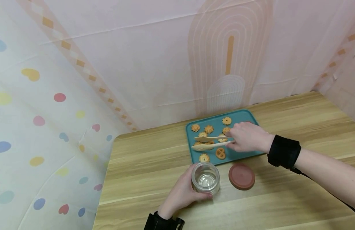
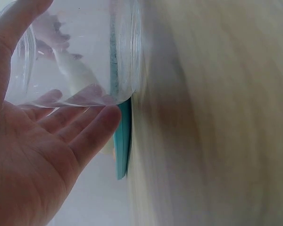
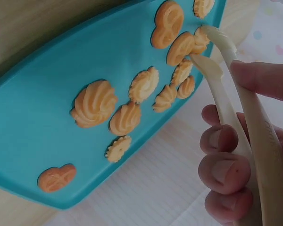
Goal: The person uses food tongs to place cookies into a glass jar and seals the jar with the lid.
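My right hand [image 1: 247, 136] grips a pair of pale tongs [image 1: 207, 146] between thumb and fingers, over a blue-green tray [image 1: 240, 157] of cookies. In the right wrist view the two tips of the tongs are apart, close to a cookie [image 3: 199, 41] near the tray's end. Whether they touch it I cannot tell. My left hand [image 1: 181, 188] is curled around a clear glass jar [image 1: 206, 179] in front of the tray. The jar stands upright without a lid, and nothing shows inside it. A pretzel-shaped cookie [image 1: 220, 153] lies near the tray's front edge.
A round reddish-brown lid [image 1: 242, 176] lies on the wooden table [image 1: 145, 172], right of the jar. Several more cookies, swirled [image 3: 94, 103] and flower-shaped [image 3: 144, 84], are spread over the tray. Behind the table hangs a patterned cloth [image 1: 154, 70].
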The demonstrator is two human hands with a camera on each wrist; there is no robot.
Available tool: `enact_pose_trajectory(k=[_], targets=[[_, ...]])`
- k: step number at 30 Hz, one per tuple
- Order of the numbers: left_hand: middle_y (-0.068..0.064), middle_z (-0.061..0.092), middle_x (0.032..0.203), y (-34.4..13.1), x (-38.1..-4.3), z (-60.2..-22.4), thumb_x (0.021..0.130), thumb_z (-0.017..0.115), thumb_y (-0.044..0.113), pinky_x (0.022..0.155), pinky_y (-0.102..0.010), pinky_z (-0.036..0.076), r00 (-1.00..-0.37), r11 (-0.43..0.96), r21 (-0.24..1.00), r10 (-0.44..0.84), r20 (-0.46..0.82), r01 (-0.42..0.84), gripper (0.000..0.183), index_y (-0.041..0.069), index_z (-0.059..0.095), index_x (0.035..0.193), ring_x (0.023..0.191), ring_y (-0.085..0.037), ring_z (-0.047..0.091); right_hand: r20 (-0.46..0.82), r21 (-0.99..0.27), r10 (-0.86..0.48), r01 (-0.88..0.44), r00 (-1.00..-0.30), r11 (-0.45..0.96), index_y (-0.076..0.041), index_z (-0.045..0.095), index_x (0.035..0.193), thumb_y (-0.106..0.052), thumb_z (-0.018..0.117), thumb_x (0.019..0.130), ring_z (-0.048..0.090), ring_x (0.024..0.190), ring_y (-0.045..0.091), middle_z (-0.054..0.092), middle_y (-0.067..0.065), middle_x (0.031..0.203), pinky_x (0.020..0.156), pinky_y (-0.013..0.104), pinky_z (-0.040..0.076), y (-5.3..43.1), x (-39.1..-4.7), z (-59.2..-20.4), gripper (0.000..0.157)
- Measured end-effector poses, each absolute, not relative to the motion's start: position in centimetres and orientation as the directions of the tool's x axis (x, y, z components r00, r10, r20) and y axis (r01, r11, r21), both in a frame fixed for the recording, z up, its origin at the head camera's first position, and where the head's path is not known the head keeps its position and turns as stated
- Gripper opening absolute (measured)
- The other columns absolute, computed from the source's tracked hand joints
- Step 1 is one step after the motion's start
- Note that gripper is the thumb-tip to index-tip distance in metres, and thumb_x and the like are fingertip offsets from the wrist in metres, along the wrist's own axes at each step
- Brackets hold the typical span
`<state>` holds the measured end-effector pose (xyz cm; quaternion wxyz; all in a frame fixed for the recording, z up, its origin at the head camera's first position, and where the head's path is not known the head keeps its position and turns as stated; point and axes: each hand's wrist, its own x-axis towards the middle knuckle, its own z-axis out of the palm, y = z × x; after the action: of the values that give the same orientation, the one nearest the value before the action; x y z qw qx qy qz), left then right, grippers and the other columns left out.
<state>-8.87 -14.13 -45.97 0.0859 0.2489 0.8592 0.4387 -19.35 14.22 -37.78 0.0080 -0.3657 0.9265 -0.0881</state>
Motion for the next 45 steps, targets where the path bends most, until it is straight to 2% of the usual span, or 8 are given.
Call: enact_pose_trajectory(k=[1,6,12,19,28,35,42,45], targets=[[0.006,0.052,0.133,-14.2,-8.9,-46.0,0.064,0.087,0.039,0.1,-0.038,0.041,-0.861,0.491,0.796,0.503,0.072,0.353,0.095,0.034,0.037,0.144,0.12,-0.014,0.051,0.055,-0.161,-0.681,-0.68,-0.73,0.716,-0.013,0.073,0.093,-0.033,0.066,0.087,0.044,0.047,0.001,0.046,-0.014,0.053,0.045,0.024,0.037,14.2,-19.3,-37.8,0.022],[0.005,0.053,0.132,-14.2,-8.9,-46.0,0.065,0.087,0.038,0.1,-0.038,0.042,-0.857,0.482,0.795,0.508,0.089,0.368,0.094,0.033,0.037,0.144,0.12,-0.014,0.051,0.076,-0.147,-0.682,-0.685,-0.727,0.714,-0.018,0.069,0.085,-0.033,0.065,0.088,0.04,0.046,0.002,0.042,-0.013,0.052,0.044,0.023,0.031,14.1,-19.2,-37.8,0.016],[0.006,0.053,0.131,-14.1,-8.8,-46.1,0.064,0.088,0.037,0.1,-0.039,0.041,-0.859,0.483,0.798,0.505,0.083,0.361,0.094,0.033,0.038,0.143,0.119,-0.013,0.051,0.06,-0.163,-0.669,-0.668,-0.741,0.726,-0.015,0.073,0.091,-0.034,0.065,0.087,0.044,0.048,0.001,0.049,-0.015,0.056,0.043,0.023,0.036,14.2,-19.2,-37.5,0.021],[0.007,0.053,0.132,-14.1,-8.9,-46.0,0.063,0.087,0.04,0.1,-0.039,0.041,-0.863,0.501,0.786,0.499,0.078,0.362,0.095,0.034,0.038,0.143,0.12,-0.012,0.051,0.05,-0.127,-0.689,-0.689,-0.723,0.714,-0.009,0.074,0.106,-0.036,0.069,0.084,0.053,0.055,0.003,0.066,-0.006,0.075,0.05,0.024,0.046,14.4,-19.7,-37.2,0.035],[0.008,0.052,0.133,-14.2,-8.8,-46.0,0.063,0.087,0.04,0.101,-0.039,0.04,-0.864,0.51,0.784,0.499,0.065,0.353,0.095,0.034,0.037,0.144,0.121,-0.012,0.05,-0.001,-0.167,-0.699,-0.689,-0.715,0.705,-0.009,0.073,0.115,-0.04,0.068,0.085,0.062,0.071,0.01,0.07,-0.003,0.087,0.061,0.029,0.051,14.9,-20.9,-37.2,0.043],[0.008,0.053,0.132,-14.1,-8.8,-46.0,0.063,0.088,0.039,0.101,-0.039,0.04,-0.862,0.496,0.792,0.501,0.075,0.357,0.095,0.034,0.038,0.143,0.12,-0.013,0.051,-0.006,-0.193,-0.705,-0.691,-0.71,0.697,-0.009,0.074,0.111,-0.042,0.069,0.085,0.064,0.074,0.008,0.071,-0.005,0.09,0.069,0.034,0.054,15.3,-20.7,-36.7,0.042],[0.007,0.053,0.131,-14.1,-8.8,-46.0,0.063,0.088,0.038,0.101,-0.039,0.041,-0.861,0.492,0.792,0.503,0.079,0.36,0.095,0.033,0.038,0.143,0.12,-0.013,0.051,-0.026,-0.201,-0.707,-0.689,-0.707,0.696,-0.009,0.073,0.114,-0.041,0.068,0.085,0.061,0.071,0.006,0.071,-0.002,0.093,0.061,0.027,0.051,15.1,-21.1,-36.9,0.043],[0.007,0.053,0.131,-14.1,-8.8,-46.0,0.063,0.088,0.038,0.101,-0.039,0.041,-0.86,0.492,0.791,0.504,0.081,0.363,0.095,0.033,0.038,0.143,0.12,-0.013,0.051,-0.016,-0.206,-0.706,-0.688,-0.708,0.696,-0.008,0.074,0.112,-0.04,0.069,0.085,0.061,0.072,0.007,0.071,0.001,0.095,0.062,0.027,0.051,15.0,-21.2,-37.2,0.042]])
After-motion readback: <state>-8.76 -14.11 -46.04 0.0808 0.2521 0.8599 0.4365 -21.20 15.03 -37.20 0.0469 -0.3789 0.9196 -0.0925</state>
